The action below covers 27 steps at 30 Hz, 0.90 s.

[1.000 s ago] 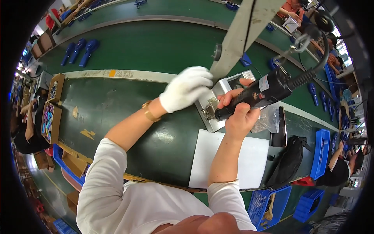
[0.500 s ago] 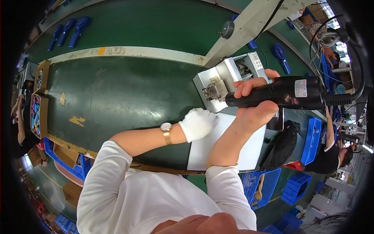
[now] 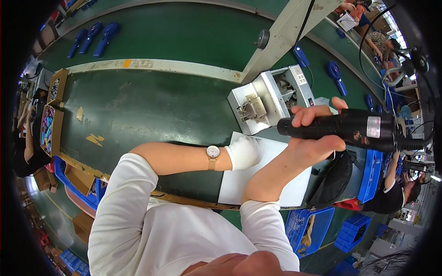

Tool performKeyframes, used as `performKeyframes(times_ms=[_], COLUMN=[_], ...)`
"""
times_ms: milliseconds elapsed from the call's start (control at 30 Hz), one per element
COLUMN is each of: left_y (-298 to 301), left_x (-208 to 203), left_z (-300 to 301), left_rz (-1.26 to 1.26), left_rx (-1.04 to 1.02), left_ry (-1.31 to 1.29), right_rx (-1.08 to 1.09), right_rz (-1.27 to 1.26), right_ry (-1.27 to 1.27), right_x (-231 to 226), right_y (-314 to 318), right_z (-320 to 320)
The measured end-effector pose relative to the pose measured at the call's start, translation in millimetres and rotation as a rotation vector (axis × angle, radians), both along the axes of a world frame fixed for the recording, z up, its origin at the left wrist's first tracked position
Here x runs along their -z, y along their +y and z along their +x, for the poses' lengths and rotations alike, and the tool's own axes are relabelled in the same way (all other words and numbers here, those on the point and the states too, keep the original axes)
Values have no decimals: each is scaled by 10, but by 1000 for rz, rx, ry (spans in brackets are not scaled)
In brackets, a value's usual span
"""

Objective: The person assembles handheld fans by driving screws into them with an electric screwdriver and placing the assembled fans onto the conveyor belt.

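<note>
My right hand (image 3: 306, 149) is bare and wraps round a black electric screwdriver (image 3: 340, 124), held nearly level with its tip end to the left. Its cable runs off to the right. Just left of the tip stands a grey metal screw feeder (image 3: 269, 94) with a brassy pick-up block at its front; the tip is apart from that block. My left hand (image 3: 244, 152), in a white glove, is closed over a white foam sheet (image 3: 294, 186). Its fingers are curled out of sight, hiding anything in them. A watch (image 3: 212, 152) is on my left wrist.
Several blue handheld fans (image 3: 107, 39) lie on the green surface beyond the pale rail (image 3: 170, 66). A slanted post (image 3: 271, 46) rises beside the feeder. A black bag (image 3: 334, 181) and blue tray (image 3: 370, 177) sit at right. Cardboard boxes of small parts (image 3: 59, 133) stand at left.
My right hand and the screwdriver have drawn back right and nearer me, off the feeder's front block. My left hand has turned and moved slightly nearer and right. The view has shifted a little.
</note>
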<state>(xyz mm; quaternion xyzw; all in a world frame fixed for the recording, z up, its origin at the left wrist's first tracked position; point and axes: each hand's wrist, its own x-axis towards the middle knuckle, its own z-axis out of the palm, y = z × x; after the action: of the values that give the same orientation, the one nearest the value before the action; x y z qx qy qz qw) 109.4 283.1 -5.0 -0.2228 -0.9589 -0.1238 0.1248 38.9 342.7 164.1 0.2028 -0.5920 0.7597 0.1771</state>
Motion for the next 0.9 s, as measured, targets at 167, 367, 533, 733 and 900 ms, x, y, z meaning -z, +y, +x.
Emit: performKeyframes(times_ms=[167,367,533,733,900], left_y=[-291,-665,-620,-1312,-2598], left_x=[-558,-1451,-1245,-858,-642], left_z=[0,-687,-1123,-453,-151], left_rz=[60,338,350,270,271], left_rx=[-9,-80,-92,84,-312], left_ry=[80,491,211,370,413], right_rx=[20,157,56,32,-92], right_rz=[-65,-69,-18,89,99], right_ry=[109,138,90,140,158], right_x=[-43,-86,26,215,423], right_y=[143,176,-106,-374,-500], right_z=[22,104,63,-43,-109])
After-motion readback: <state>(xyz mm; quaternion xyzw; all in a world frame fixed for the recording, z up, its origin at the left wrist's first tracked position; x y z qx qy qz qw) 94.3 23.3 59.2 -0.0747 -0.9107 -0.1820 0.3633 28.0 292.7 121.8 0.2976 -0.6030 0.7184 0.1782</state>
